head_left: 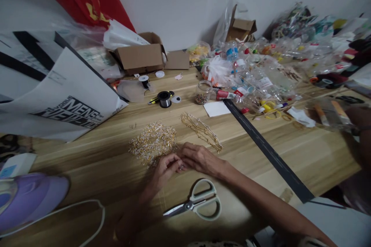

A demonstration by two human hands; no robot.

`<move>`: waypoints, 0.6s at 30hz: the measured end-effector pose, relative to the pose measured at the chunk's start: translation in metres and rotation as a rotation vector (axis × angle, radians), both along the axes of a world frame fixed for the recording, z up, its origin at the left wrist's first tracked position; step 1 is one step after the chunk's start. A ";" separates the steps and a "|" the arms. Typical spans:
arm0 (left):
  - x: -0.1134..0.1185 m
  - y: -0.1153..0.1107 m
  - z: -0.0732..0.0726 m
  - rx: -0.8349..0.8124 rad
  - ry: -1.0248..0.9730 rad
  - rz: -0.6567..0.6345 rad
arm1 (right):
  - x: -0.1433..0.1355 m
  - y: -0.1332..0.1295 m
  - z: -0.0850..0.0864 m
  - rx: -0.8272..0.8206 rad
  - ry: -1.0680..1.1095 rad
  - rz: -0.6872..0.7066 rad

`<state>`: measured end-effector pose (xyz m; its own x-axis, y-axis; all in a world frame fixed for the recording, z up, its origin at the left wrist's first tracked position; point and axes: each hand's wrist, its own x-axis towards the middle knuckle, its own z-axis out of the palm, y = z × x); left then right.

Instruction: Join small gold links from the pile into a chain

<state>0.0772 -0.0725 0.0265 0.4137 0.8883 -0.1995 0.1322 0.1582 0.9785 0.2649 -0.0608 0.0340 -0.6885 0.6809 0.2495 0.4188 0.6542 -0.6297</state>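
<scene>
My left hand [165, 170] and my right hand [200, 158] meet in front of the bead pile, fingers pinched together. Between their fingertips shows a bit of small clear beads [181, 167]; the fingers cover the rest. Just beyond my left hand lies a heap of gold and clear beaded strands [155, 141]. Several more beaded strands [201, 131] are stretched out side by side past my right hand. Scissors [199, 202] with pale handles lie on the near side of my hands, blades pointing left.
Wire spools [164, 99], a jar of beads [203, 94] and white paper [216, 108] stand farther back. A black strip [261, 144] crosses the wooden table. Plastic bottles [265, 81] crowd the right; a paper bag [69, 96] and purple appliance [34, 195] stand left. Another person's arm [359, 119] shows at right.
</scene>
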 end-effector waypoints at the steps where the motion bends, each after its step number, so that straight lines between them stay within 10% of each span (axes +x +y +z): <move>1: 0.000 0.000 0.000 0.001 -0.003 -0.008 | 0.001 -0.001 0.000 -0.001 -0.019 -0.013; 18: -0.004 0.002 -0.006 -0.058 -0.028 -0.049 | 0.030 -0.011 0.024 0.013 -0.208 0.013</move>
